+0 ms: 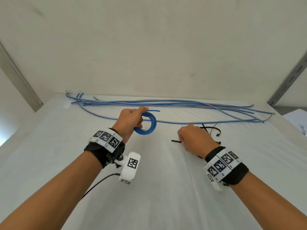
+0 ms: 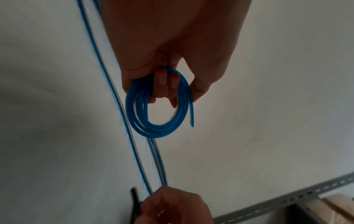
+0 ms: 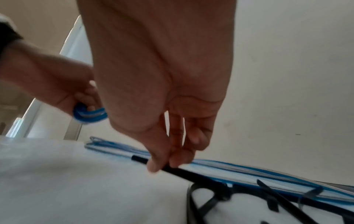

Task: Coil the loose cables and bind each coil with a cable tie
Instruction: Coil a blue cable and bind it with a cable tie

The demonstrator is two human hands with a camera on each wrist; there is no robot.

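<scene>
My left hand (image 1: pixel 131 120) grips a small coil of blue cable (image 1: pixel 150 124) above the white table; in the left wrist view the fingers curl through the blue coil (image 2: pixel 159 119), whose free end hangs loose. To the right, my right hand (image 1: pixel 191 138) pinches a black cable tie (image 1: pixel 176 141) between thumb and fingers, its tip pointing left. The right wrist view shows that cable tie (image 3: pixel 184 172) lifted from a small heap of black cable ties (image 3: pixel 239 195). Several long loose blue cables (image 1: pixel 166 103) lie stretched along the far side of the table.
The other black cable ties (image 1: pixel 212 130) lie just beyond my right hand. A white wall (image 1: pixel 149 47) rises behind the table (image 1: pixel 149 196). A grey slotted metal upright (image 1: pixel 289 80) stands at the right, with white paper (image 1: pixel 297 118) near the right edge.
</scene>
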